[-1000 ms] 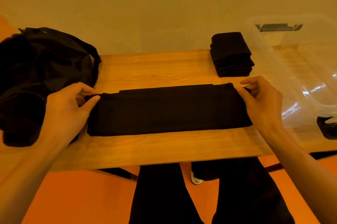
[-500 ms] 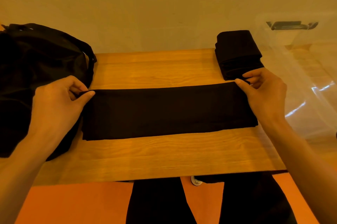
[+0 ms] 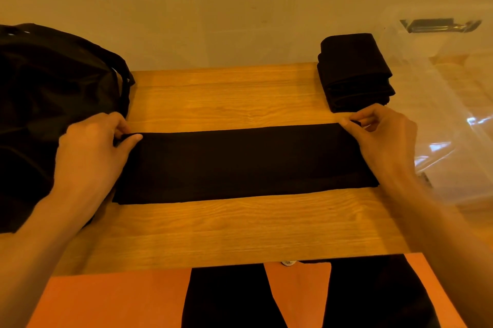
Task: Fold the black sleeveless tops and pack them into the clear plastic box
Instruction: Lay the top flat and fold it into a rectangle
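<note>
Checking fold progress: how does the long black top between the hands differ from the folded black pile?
The long black top is a wide flat strip, its ends pinched by the left hand and right hand; the folded black pile is compact, stacked thick, not held. Both are black.

Bare forearms — black trousers on both legs.

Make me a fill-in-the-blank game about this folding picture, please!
The left hand and right hand each pinch a far ___ of the flat black top.
The pile of folded tops lies nearest the ___ hand.
The black heap of fabric lies beside the ___ hand.
Missing words: corner, right, left.
</note>
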Demonstrator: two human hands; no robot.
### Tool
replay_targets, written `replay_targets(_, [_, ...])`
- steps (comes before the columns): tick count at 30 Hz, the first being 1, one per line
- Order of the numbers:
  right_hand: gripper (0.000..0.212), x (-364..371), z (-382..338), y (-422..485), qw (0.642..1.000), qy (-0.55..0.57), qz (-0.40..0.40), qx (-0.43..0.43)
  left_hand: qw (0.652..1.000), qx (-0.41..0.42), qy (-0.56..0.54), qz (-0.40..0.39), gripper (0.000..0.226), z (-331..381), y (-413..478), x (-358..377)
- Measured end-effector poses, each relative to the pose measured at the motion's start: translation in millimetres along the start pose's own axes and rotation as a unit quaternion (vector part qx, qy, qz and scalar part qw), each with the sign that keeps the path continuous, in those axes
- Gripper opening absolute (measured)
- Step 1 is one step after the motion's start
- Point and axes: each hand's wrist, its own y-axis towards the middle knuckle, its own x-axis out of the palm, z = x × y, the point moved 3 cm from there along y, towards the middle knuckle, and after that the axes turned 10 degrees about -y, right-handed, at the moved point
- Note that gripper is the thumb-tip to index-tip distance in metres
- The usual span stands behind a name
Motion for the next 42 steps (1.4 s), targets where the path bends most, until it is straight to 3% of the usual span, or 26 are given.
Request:
replay_targets(3, [0.026,-12,-15,-12,0.99,-0.111,0.064,-0.064,0.996,0.027,0.079,0.044,0.031,17,-12,1])
replay_targets(5, [0.02,-14,-46,-35,0.968,-0.118,0.118,-0.186,0.993,0.072,0.061,0.068,0.031,50,-31,7])
replay_targets(8, [0.03,21,-91,-71,0.932,-0.119,0.02,-0.341,0.992,0.126,-0.001,-0.029,0.044,96,-54,45])
replay_targets(11, [0.062,59,-107,-82,0.918,-0.227,-0.095,-0.312,0.986,0.087,0.043,-0.137,0.069,102,-62,82])
replay_targets(14, [0.078,70,-95,-77,0.898,-0.294,-0.159,-0.285,0.981,0.043,0.082,-0.173,0.082,78,-66,90])
replay_targets(25, [0.084,25,-4,-42,0.907,-0.319,-0.208,-0.181,0.981,-0.021,0.084,-0.175,0.096,-3,-56,56])
replay_targets(28, [0.085,19,-10,-44,0.899,-0.346,-0.207,-0.173,0.978,-0.013,0.101,-0.18,0.099,0,-55,53])
replay_targets(32, [0.08,14,-53,-58,0.916,-0.319,-0.11,-0.215,0.987,0.01,0.11,-0.116,0.09,32,-56,38])
replay_targets(37, [0.076,59,-91,-82,0.903,-0.281,-0.16,-0.282,0.985,0.04,0.084,-0.146,0.084,79,-58,69])
replay_targets(42, [0.077,52,-48,-59,0.906,-0.309,-0.179,-0.226,0.982,-0.028,0.099,-0.156,0.093,41,-59,76])
